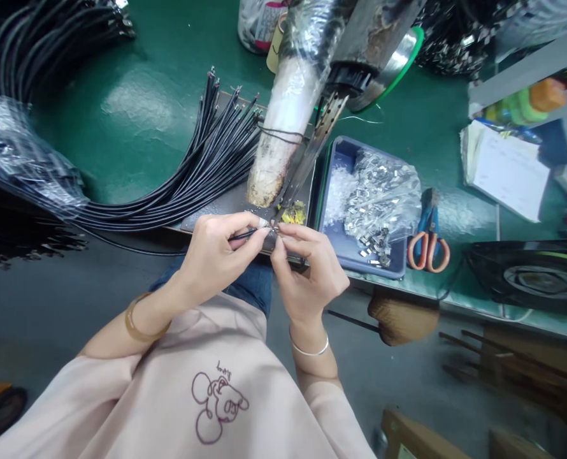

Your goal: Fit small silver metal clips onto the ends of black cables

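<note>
Near the front edge of the green table, my left hand (pixel 221 248) pinches the end of a black cable (pixel 242 236). My right hand (pixel 309 264) meets it fingertip to fingertip, closed on a tiny metallic piece at the cable's end, too small to make out. A bundle of black cables (pixel 169 204) with bared tips fans out to the left and beyond the hands. To the right, a blue tray (pixel 398 261) holds small metal connectors (pixel 379 197), partly in clear plastic. Yellow scraps (pixel 293 213) lie just beyond my fingertips.
A plastic-wrapped tube (pixel 288 108) and a metal duct (pixel 315 143) hang down close above the hands. Orange-handled pliers (pixel 429 239) lie right of the tray. Farther right are papers (pixel 508 172) and a black object (pixel 532 277). A solder-like spool (pixel 393 67) stands behind.
</note>
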### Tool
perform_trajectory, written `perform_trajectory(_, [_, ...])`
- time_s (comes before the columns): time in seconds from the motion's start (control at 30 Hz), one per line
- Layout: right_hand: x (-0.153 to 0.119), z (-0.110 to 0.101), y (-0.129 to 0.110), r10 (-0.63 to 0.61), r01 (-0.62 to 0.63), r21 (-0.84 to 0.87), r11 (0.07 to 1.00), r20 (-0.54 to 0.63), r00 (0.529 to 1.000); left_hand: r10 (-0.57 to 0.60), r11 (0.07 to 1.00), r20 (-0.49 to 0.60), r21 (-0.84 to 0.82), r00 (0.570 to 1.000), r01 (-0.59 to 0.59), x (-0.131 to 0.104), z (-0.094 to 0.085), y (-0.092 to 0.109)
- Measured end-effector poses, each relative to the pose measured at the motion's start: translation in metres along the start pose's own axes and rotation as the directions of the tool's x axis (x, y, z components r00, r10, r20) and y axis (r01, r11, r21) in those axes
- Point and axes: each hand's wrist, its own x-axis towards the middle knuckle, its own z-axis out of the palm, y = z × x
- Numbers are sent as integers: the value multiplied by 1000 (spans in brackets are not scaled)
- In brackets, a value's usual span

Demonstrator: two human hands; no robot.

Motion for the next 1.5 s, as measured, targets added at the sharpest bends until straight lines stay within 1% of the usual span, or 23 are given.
perform_trajectory(0.07, [0,1,1,-22,23,-29,999,14,1000,21,999,-2,30,1000,-21,0,1,-2])
perform_trajectory(0.17, [0,2,2,-78,80,-93,992,31,996,138,982,-62,141,989,-128,-2,4,-4])
perform_trajectory(0.23, [-1,3,3,-75,78,-95,992,32,997,189,968,-69,180,980,-174,-2,5,-5])
perform_trajectory(0.3, [-4,1,4,-18,19,-46,999,18,1000,161,975,-25,158,987,-155,-2,3,-5])
perform_trajectory(0.37, [-8,-4,5,93,-93,54,994,-3,996,106,987,19,117,994,-107,-1,-1,-5])
perform_trajectory(0.43, [-12,-14,4,177,-167,135,977,-65,982,57,995,70,76,996,-62,-3,-5,-5])
perform_trajectory(0.5, [-11,-26,5,194,-185,75,980,-137,971,38,999,175,3,984,-39,-7,-8,-5])
perform_trajectory(0.53, [-9,-31,5,175,-180,-19,984,-150,973,42,999,247,-42,968,-33,-11,-9,-6])
perform_trajectory(0.57, [-5,-35,7,152,-167,-131,977,-117,981,58,996,319,-79,946,-34,-15,-9,-6])
perform_trajectory(0.63, [5,-37,12,131,-112,-331,937,36,991,110,993,453,-92,885,-77,-25,-8,-6])
perform_trajectory(0.7, [15,-33,19,148,-44,-460,887,193,970,133,989,581,-24,803,-146,-35,-7,-7])
perform_trajectory(0.77, [21,-26,24,193,-14,-518,855,293,937,124,988,678,-19,724,-151,-40,-8,-8])
perform_trajectory(0.8, [24,-24,26,212,-15,-520,854,321,923,120,992,711,-64,693,-107,-41,-11,-9])
perform_trajectory(0.87, [26,-21,25,233,-48,-468,882,347,908,113,977,756,-203,645,66,-40,-20,-12])
perform_trajectory(0.93, [26,-22,18,239,-113,-357,927,334,912,91,903,768,-331,633,272,-37,-31,-17])
perform_trajectory(1.0, [24,-24,10,245,-184,-217,959,303,921,39,792,747,-428,664,435,-35,-41,-22])
perform_trajectory(1.07, [21,-26,2,253,-234,-100,967,287,924,-22,682,693,-517,720,518,-35,-49,-26])
perform_trajectory(1.17, [15,-27,-4,244,-247,-26,969,299,923,-90,560,582,-642,808,524,-37,-55,-27])
perform_trajectory(1.23, [13,-28,-4,223,-216,-58,975,275,935,-102,505,504,-717,858,481,-37,-58,-25])
perform_trajectory(1.3, [13,-30,-3,202,-182,-118,976,191,961,-93,480,446,-763,890,433,-36,-60,-24])
perform_trajectory(1.4, [18,-32,-2,124,-111,-146,983,83,989,-82,488,385,-788,919,374,-33,-62,-22])
perform_trajectory(1.43, [20,-33,-2,85,-70,-151,986,97,992,-77,497,370,-791,926,358,-32,-63,-21])
perform_trajectory(1.5, [24,-33,-1,8,31,-190,981,202,979,-62,516,353,-790,933,333,-31,-64,-21])
